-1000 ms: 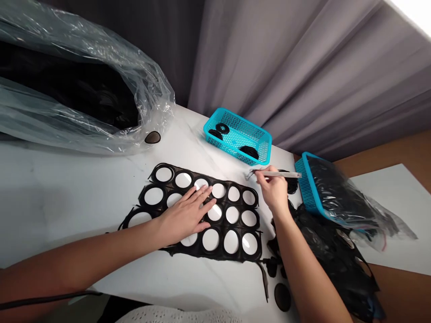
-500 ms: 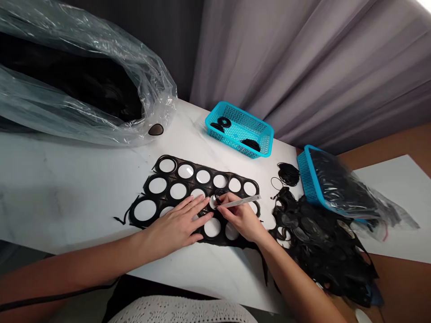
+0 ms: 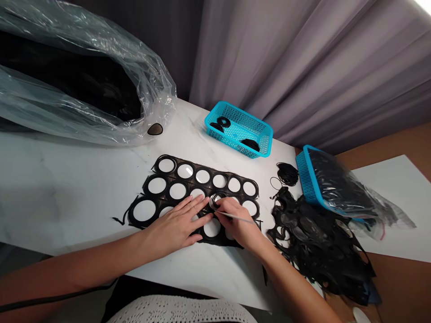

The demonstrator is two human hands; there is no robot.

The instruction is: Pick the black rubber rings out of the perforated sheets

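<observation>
A black rubber-like sheet (image 3: 164,196) with rows of round holes lies flat on the white table, which shows through the openings. My left hand (image 3: 183,220) rests on it with the fingers stretched out, pressing down and covering a few holes. Just to its right, my right hand (image 3: 237,222) grips a thin flat silvery tool (image 3: 235,217) whose back end points to the right. Close to the right fingertips, black thin rings (image 3: 215,200) sit at a hole in the middle row. The tool's front tip is hard to make out.
A blue basket (image 3: 238,146) with black ring bundles stands behind the sheet. Right are a bunch of black rings (image 3: 287,174), a pile of black cut-out sheet scraps (image 3: 319,251) and another blue basket (image 3: 307,172) holding a bagged black stack. A large clear plastic bag (image 3: 155,94) lies left.
The tool has turned in my right hand: its back end has swung downward and it now shows its narrow edge. Black rings show more at the hole. My left hand stays put.
</observation>
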